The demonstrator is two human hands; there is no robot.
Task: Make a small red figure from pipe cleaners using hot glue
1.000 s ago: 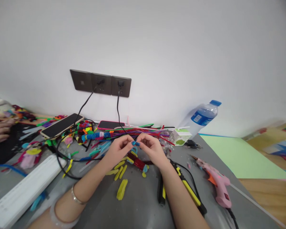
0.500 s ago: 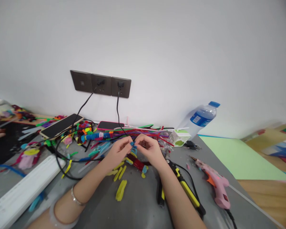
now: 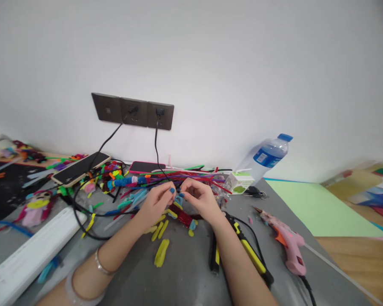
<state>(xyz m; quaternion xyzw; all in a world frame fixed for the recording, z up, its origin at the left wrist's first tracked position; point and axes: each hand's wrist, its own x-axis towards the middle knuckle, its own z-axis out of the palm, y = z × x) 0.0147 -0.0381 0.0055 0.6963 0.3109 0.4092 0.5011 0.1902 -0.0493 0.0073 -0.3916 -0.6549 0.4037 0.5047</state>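
The red piece with yellow and pale blue ends [image 3: 184, 219] lies on the desk [image 3: 185, 276] just beyond the space between the forearms, a spot that probably keeps it within easy reach. The left hand [image 3: 161, 200] and right hand [image 3: 199, 198] almost meet beside its far end, thumb bent toward forefinger on each, a pose suited to something tiny; whether anything is gripped there I cannot tell. Loose yellow strips [image 3: 161, 253] lie nearer the person, perhaps kept apart from the heap of colored stems [image 3: 194, 174] for easy picking. The yellow-and-black pliers [image 3: 252, 257] lie partly beneath the right forearm. Farther right, the pink glue gun [image 3: 292, 247] points its nozzle away from the person, which should keep that tip clear of the arms.
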